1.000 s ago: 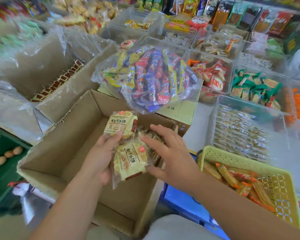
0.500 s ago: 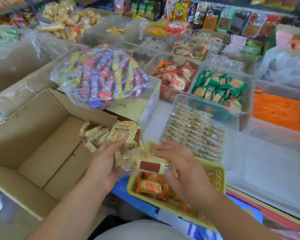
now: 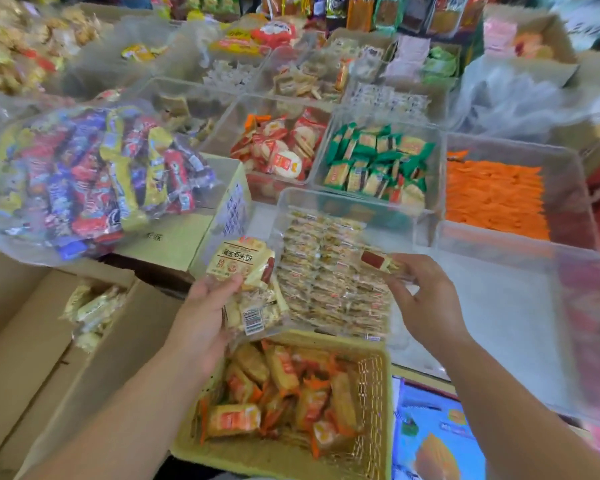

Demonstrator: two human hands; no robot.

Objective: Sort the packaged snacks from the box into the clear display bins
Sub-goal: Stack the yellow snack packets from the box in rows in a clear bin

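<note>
- Over the left edge of the clear plastic bin [image 3: 343,197], left hand [image 3: 201,317] grips cream-yellow snack packets [image 3: 246,271].
- Over its right side — right hand [image 3: 426,299], well apart, pinches one red-labelled packet [image 3: 376,260].

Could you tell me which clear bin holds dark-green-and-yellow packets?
The clear plastic bin between the red-packet bin and the orange-stick bin; the paler green packets sit farther back.

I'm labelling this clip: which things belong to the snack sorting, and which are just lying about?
Job: left hand gripping cream biscuit packets; right hand pinching red-labelled packet; brown cardboard box; clear plastic bin.
About: yellow woven basket; clear bag of colourful bars; green-wrapped snacks.
</note>
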